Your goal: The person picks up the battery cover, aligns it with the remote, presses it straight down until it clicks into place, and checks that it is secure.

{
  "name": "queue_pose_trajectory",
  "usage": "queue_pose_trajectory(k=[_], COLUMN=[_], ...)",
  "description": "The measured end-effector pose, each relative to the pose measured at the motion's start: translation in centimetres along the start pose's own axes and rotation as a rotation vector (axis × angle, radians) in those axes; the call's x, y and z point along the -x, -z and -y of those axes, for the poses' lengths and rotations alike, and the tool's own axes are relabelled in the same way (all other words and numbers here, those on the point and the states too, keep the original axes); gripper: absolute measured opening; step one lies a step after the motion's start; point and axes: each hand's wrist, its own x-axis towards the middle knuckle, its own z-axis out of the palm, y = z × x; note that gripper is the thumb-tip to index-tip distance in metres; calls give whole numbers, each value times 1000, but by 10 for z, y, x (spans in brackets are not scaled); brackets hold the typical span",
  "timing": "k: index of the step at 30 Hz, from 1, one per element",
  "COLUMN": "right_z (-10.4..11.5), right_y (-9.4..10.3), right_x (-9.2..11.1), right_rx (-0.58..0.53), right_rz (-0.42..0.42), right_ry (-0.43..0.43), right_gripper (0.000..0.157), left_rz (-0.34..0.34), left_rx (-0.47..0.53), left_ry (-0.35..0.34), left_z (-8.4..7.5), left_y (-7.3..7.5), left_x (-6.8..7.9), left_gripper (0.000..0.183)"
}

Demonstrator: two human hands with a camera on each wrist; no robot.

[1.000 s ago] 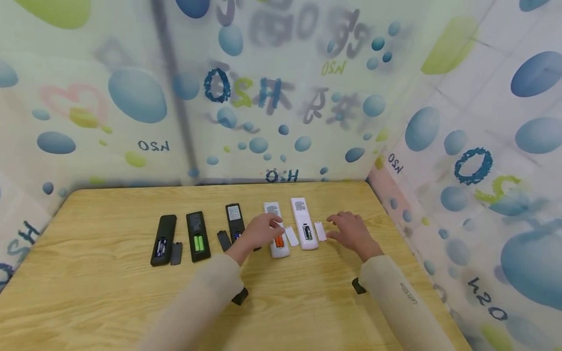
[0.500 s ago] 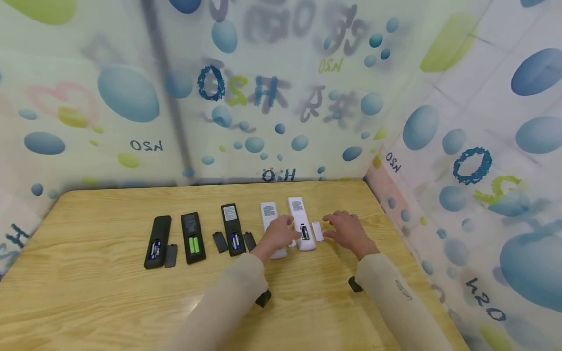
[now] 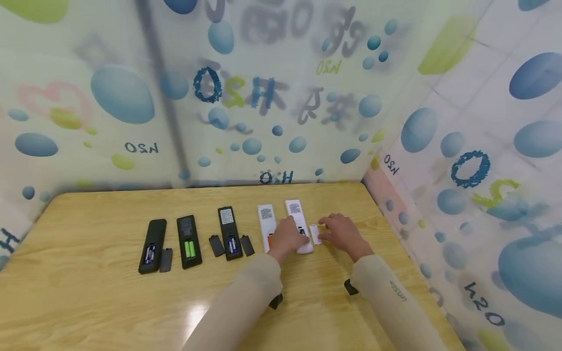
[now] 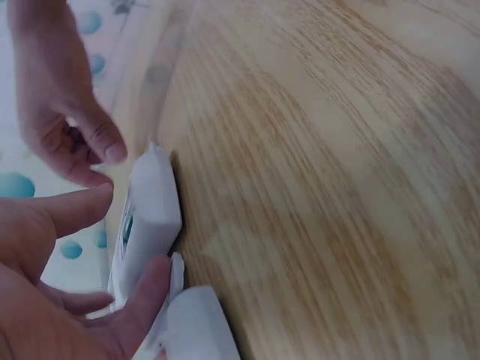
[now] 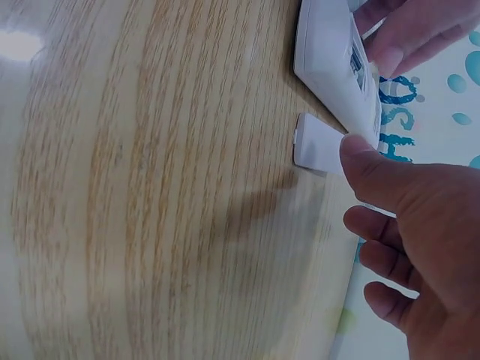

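My left hand (image 3: 288,240) reaches over the lower half of the rightmost white remote control (image 3: 295,208), covering part of its battery bay. In the left wrist view its fingers are spread, with one fingertip low beside the white remote (image 4: 155,199). My right hand (image 3: 344,235) is just right of a small white battery cover (image 3: 315,234), which lies on the table beside that remote. The right wrist view shows the right thumb tip overlapping the end of the cover (image 5: 319,144), the other fingers loosely bent. A second white remote (image 3: 266,217) with an orange battery is partly hidden by the left hand.
Three black remotes with batteries showing lie to the left: one at far left (image 3: 155,239), one with green batteries (image 3: 187,234), and one with a label (image 3: 227,224). Loose black covers (image 3: 166,260) lie nearby. A patterned wall (image 3: 246,161) borders the wooden table (image 3: 101,302).
My left hand has moved right, from the orange-battery remote to the rightmost white one. My right hand stays by the white cover. The view has shifted slightly.
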Motion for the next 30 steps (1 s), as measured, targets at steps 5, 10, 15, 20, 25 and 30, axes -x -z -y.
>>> queue_pose_trajectory(k=[5,10,15,20,25,30], right_z=[3,3,-1,-3,-3,-4], right_y=[-4,-5,-6,-8,-9,-12], right_x=[-3,-5,-5,-6,-8,-8], right_rx=[2,16,23,16,5,-12], right_rz=[21,12,-12,-7,16,27], right_ry=[-6,-8,3,-4,-25,-28], right_gripper=[42,43,42,42,42,42], left_rz=[-22,-39,-64,-93,-111,-123], left_rx=[-102,-178,-200,-134,-93,-74], left_ry=[33,37,21,23,22,24], left_z=[-6,-11,-16,-19,-21,-22], left_y=[-9,-15,-17,-19,-23,-24], left_x=[-1,-2,0,3,5,6], left_gripper=[74,87,88,69,62,65])
